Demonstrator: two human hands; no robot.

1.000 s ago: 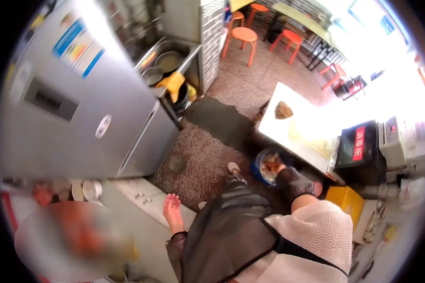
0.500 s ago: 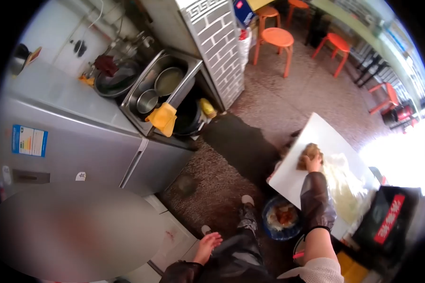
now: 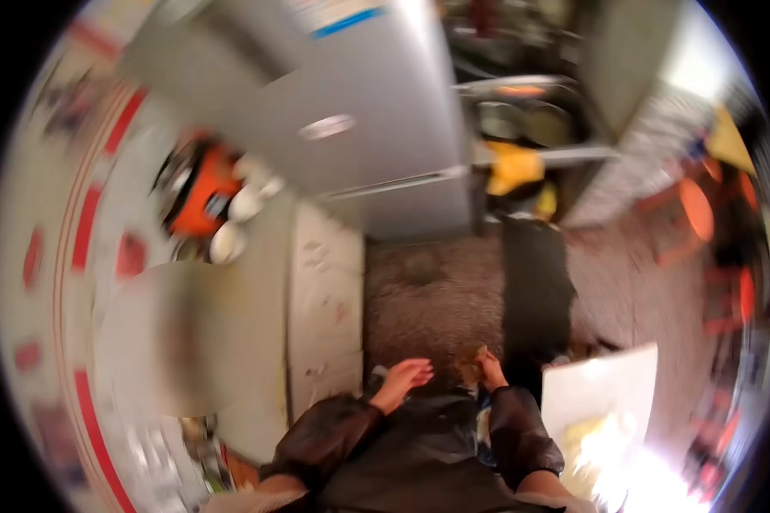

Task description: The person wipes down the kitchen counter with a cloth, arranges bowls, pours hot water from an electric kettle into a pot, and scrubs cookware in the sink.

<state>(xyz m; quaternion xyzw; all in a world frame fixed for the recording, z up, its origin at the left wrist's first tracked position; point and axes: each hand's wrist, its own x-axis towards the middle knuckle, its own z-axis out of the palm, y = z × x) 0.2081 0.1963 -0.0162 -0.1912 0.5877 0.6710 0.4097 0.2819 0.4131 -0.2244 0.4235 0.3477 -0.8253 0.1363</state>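
My right hand (image 3: 490,369) is closed on a brown lump (image 3: 469,366) in front of my dark apron, above the speckled floor. Motion smears the lump, so what it is cannot be made out. To its left, my left hand (image 3: 406,378) is held palm inward with its fingers apart and nothing in them. A white-topped table (image 3: 595,376) stands right of my right forearm, with a pale plastic sheet or bag on it.
A grey fridge (image 3: 359,103) stands ahead, beside a sink (image 3: 573,156) with pans and a yellow cloth (image 3: 513,168). On the left, a counter (image 3: 269,342) holds bowls and an orange appliance (image 3: 204,190). Orange stools (image 3: 695,209) are at the right.
My right hand has lifted the brown lump off the white table and brought it in front of my body. The view has swung left toward the counter. My left hand stays empty.
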